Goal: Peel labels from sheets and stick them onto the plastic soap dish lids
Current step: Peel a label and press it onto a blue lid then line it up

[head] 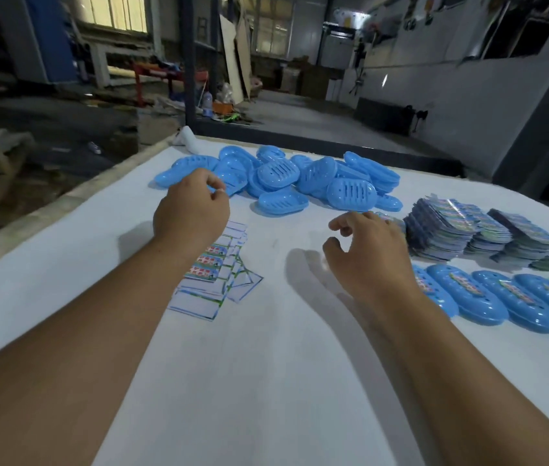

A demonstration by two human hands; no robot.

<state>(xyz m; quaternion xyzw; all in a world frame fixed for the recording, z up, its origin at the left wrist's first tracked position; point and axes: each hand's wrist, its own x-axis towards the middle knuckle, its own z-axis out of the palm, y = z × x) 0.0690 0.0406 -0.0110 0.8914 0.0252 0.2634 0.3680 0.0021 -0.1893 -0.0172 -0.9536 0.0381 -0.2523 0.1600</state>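
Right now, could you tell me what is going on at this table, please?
A person is labelling blue soap dish lids. The left hand hovers over a partly used label sheet, near the unlabelled pile. The right hand hangs empty, fingers loosely curled. Labelled lids line the right edge, beside the sheet stacks.
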